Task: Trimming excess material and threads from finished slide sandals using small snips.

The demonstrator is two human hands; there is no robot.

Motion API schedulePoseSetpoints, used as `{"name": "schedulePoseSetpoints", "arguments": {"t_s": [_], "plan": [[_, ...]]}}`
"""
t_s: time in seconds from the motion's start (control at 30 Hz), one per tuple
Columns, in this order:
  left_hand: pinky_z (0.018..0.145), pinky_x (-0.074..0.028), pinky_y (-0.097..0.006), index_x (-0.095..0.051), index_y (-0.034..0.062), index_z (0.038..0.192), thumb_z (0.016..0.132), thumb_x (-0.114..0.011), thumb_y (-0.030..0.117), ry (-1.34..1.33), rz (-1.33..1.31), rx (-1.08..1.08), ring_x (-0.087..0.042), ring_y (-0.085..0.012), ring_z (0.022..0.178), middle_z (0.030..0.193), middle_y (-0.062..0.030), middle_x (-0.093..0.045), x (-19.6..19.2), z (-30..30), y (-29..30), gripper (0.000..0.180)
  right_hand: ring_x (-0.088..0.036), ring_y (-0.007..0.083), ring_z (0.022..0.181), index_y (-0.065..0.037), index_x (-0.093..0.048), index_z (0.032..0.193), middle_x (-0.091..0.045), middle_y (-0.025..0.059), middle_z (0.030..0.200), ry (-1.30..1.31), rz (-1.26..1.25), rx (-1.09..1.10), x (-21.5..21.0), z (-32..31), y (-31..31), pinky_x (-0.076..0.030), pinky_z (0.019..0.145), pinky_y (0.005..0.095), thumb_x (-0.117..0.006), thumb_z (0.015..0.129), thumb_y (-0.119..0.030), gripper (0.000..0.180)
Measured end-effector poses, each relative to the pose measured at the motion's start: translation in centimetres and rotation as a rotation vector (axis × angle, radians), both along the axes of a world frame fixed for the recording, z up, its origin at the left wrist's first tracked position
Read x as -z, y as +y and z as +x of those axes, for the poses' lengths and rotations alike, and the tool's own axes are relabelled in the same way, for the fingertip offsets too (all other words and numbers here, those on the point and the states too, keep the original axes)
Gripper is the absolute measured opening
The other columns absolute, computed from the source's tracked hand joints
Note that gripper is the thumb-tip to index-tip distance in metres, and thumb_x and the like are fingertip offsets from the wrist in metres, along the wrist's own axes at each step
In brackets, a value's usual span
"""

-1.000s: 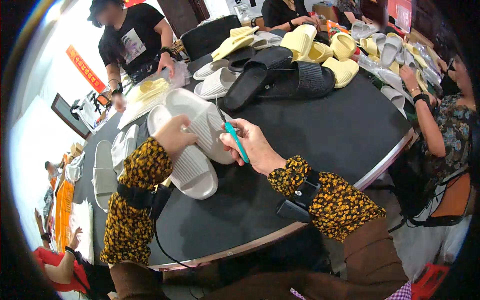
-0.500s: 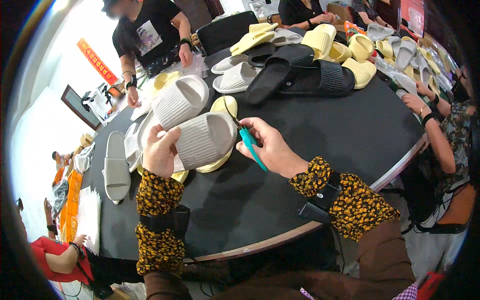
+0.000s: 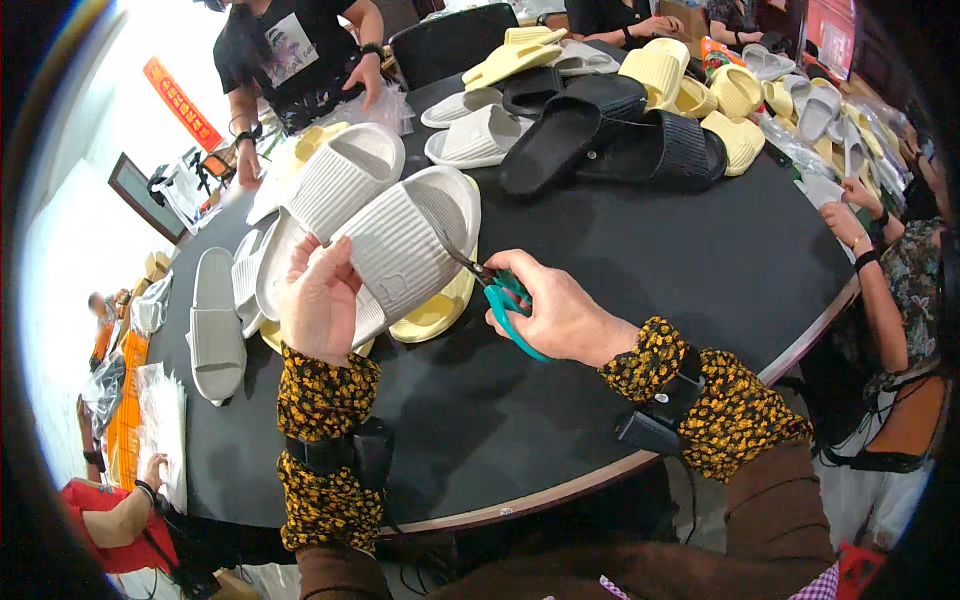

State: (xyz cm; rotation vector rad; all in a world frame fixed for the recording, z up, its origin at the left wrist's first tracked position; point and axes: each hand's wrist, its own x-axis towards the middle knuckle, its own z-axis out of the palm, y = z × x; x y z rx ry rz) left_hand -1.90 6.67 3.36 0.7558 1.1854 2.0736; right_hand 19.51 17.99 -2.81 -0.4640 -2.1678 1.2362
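Note:
A pair of light grey slide slippers (image 3: 395, 255) is gripped above the table by my left hand (image 3: 318, 300), its thumb on the ribbed strap of the nearer one. The other slipper (image 3: 345, 185) sits just behind it. My right hand (image 3: 565, 312) is closed around teal-handled scissors (image 3: 512, 322). Their dark blades reach the right edge of the nearer slipper, over its strap side; whether they touch it I cannot tell. Beneath the pair lies a yellow slipper (image 3: 435, 320), partly covered. Another grey slipper (image 3: 217, 325) rests to the left.
Black slippers (image 3: 650, 150), with yellow and grey ones, are heaped at the back of the black table (image 3: 600, 410). A person in a black shirt (image 3: 290, 60) stands at the far left. Other people work at the right and lower left, near white plastic bags (image 3: 160, 430).
My left hand has turned the grey slippers so the nearer strap faces up more. The scissors, previously beside the slipper, now have their blades against or over its right edge.

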Motion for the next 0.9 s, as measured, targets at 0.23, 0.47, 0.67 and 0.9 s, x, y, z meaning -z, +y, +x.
{"name": "schedulePoseSetpoints", "arguments": {"t_s": [0.23,0.47,0.67,0.9], "plan": [[0.079,-0.047,-0.032,-0.042,0.0018,0.115,0.081,-0.059,-0.001,0.023,-0.053,0.029,-0.058,-0.0169,0.089,0.101,-0.0095,-0.058,0.3,0.4,0.1,0.038,-0.064,0.0174,0.068,-0.001,-0.046,0.109,-0.064,0.0103,0.074,-0.018,-0.01,-0.01,0.2,-0.3,0.1,-0.049,0.064,0.0303,-0.062,0.079,-0.008,0.034],[0.078,-0.046,-0.031,-0.043,0.0026,0.112,0.081,-0.058,-0.002,0.036,-0.046,0.013,-0.058,-0.017,0.088,0.098,-0.009,-0.059,0.6,1.1,0.2,0.035,-0.065,0.0183,0.068,0.0,-0.047,0.106,-0.065,0.0103,0.074,0.035,0.081,0.01,0.5,-0.4,0.4,-0.05,0.063,0.0301,-0.06,0.081,-0.007,0.029],[0.077,-0.047,-0.032,-0.043,0.004,0.109,0.08,-0.059,-0.002,0.047,-0.051,0.019,-0.058,-0.0175,0.086,0.095,-0.0086,-0.059,0.8,0.9,0.2,0.033,-0.065,0.0167,0.068,0.001,-0.048,0.106,-0.065,0.0105,0.074,0.049,0.115,0.031,0.8,-0.5,0.5,-0.05,0.063,0.0288,-0.06,0.082,-0.007,0.028],[0.072,-0.047,-0.032,-0.044,0.0055,0.109,0.081,-0.058,0.0,0.06,-0.099,0.046,-0.059,-0.0176,0.082,0.092,-0.0085,-0.06,0.5,1.9,0.1,0.032,-0.065,0.0162,0.071,0.001,-0.048,0.111,-0.065,0.0113,0.08,0.143,0.158,0.138,0.1,-0.3,0.6,-0.051,0.065,0.0286,-0.064,0.08,-0.007,0.035]]}}
